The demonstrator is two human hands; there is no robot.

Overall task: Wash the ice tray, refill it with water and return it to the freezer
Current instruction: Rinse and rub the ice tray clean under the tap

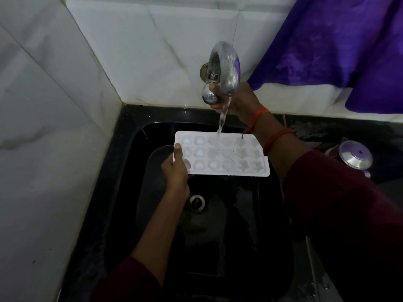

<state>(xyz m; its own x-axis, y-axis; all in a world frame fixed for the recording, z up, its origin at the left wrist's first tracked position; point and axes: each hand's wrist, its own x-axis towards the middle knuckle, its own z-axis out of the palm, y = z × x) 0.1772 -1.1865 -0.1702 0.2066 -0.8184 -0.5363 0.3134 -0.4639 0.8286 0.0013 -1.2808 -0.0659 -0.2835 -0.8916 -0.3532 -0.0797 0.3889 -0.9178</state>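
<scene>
A white plastic ice tray [222,154] with heart and star shaped cells hangs level over the black sink [122,171]. My left hand [176,168] grips its left end, thumb on top of the rim. A curved steel tap [226,66] juts from the tiled wall, and a thin stream of water [222,118] falls from its spout onto the tray's far edge. My right hand [237,101] is behind the stream, fingers closed on the round tap knob [209,94]. Red threads circle that wrist.
The sink drain [197,201] lies below the tray, and the basin is wet. A steel lidded vessel [355,155] stands on the dark counter at right. Purple cloth [340,40] hangs over the wall at upper right. White tiled walls close the left and back.
</scene>
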